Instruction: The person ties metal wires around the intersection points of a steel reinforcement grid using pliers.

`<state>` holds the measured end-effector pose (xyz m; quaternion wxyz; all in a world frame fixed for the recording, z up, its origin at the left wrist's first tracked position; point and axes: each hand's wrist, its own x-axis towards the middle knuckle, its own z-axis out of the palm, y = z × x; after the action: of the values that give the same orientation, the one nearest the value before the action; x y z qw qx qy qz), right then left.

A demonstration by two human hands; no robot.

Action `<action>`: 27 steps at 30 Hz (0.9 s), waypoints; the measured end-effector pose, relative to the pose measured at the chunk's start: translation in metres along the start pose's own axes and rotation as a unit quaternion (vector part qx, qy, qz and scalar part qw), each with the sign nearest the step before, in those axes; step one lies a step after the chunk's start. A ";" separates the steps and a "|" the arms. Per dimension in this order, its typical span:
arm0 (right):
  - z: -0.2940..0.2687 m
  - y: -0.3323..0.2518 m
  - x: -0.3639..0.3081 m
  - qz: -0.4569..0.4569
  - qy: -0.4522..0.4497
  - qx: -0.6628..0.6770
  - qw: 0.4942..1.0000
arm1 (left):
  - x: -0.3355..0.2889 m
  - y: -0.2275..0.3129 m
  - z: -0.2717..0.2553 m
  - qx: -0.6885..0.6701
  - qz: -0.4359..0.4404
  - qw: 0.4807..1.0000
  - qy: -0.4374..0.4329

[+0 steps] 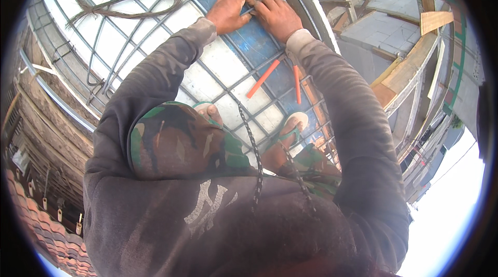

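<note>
My left hand [230, 9] reaches to the far part of a steel rebar grid [224, 90], its fingers bent and closed around something too small to make out. Beside it, nearly touching, my right hand [279, 16] has its fingers curled down at the same bars; what they pinch is hidden. Two orange-red tool handles [263, 78] spread apart below my right wrist; the tool's head is out of sight behind the wrist and sleeve. A looped bundle of thin dark tie wire [132, 7] lies on the bars to the left of my left hand.
White and blue panels [255, 43] lie beneath the grid. My sandalled feet [294, 124] stand among the bars. A pale concrete edge [328, 33] runs along the right, with timber framing [404, 77] beyond. Wooden poles [52, 131] and roof tiles [49, 230] show at left.
</note>
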<state>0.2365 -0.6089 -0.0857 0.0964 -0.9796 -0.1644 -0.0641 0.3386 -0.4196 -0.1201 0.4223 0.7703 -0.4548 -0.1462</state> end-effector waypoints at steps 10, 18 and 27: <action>0.016 -0.030 0.011 0.154 -0.005 0.055 0.987 | -0.002 0.009 0.014 0.033 -0.049 0.996 0.062; -0.005 -0.051 -0.003 0.417 0.028 0.218 0.882 | -0.004 0.010 0.017 0.013 -0.062 0.996 0.070; -0.052 -0.122 -0.166 0.512 -0.069 -0.002 0.856 | -0.001 0.008 0.014 -0.009 -0.046 0.998 0.037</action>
<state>0.0351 -0.5577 -0.0407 0.1017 -0.9274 0.3548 0.0618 0.3250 -0.4283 -0.1223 0.4385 0.7916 -0.4016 -0.1409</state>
